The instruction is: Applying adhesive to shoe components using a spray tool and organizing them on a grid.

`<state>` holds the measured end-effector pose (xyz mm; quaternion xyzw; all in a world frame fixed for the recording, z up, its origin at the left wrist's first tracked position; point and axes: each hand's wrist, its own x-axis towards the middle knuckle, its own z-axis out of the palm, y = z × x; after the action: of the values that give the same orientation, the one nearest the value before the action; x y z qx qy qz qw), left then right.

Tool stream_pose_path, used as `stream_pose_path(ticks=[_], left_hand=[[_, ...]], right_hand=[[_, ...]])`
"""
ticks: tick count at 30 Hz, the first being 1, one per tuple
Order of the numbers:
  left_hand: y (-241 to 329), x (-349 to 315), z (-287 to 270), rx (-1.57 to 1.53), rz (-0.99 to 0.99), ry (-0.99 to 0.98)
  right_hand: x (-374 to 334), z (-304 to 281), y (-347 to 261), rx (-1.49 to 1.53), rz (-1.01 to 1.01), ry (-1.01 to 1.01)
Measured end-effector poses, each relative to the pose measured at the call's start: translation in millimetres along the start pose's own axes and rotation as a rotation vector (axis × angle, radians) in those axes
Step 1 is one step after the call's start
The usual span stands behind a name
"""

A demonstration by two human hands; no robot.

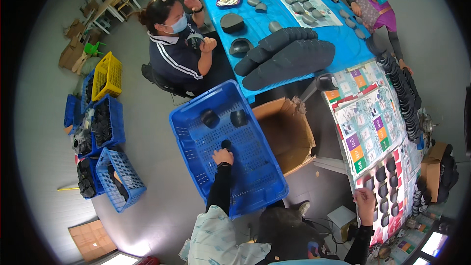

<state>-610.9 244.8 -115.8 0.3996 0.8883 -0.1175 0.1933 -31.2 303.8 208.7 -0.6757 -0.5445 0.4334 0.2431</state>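
Observation:
My left hand point(223, 156) reaches into a large blue plastic crate point(196, 164), its fingers closed on a small black curved shell point(225, 144). Farther inside the crate lie two more shells, a left one point(210, 118) and a right one point(239, 118). Off to the right, my right hand point(364, 201) is curled at the edge of a table covered in printed sheets point(347, 140). Its fingers are bent together, and whatever they hold, if anything, cannot be made out. Close beside it, black curved shells point(382, 190) stand in rows on a red and white sheet.
An open cardboard box point(287, 137) stands right of the crate. Beyond is a blue-covered table point(267, 17) with long stacks of dark shells point(289, 64). One person point(171, 54) sits at its left, another point(375, 7) at its right. Crates point(120, 179) line the left floor.

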Motion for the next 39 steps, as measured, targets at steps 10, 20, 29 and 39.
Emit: stream_pose_path(ticks=[10,20,29,39], left_hand=[[171.1,-324.7,-152.5,-1.538,0.406,-0.55],[336.7,-563.1,-108.3,-0.926,1.02,-0.053],[278.1,-582.9,-175.2,-0.846,0.841,-0.066],[239.1,-660.5,-312.3,-0.794,2.346,-1.267]], right_hand=[[-34.6,12.8,53.1,0.151,-0.015,-0.405],[-107.2,-181.7,185.6,0.307,-0.13,-0.164],[-162.2,-314.3,384.4,0.496,0.196,0.436],[-183.4,-332.5,550.7,0.524,0.192,0.714]])
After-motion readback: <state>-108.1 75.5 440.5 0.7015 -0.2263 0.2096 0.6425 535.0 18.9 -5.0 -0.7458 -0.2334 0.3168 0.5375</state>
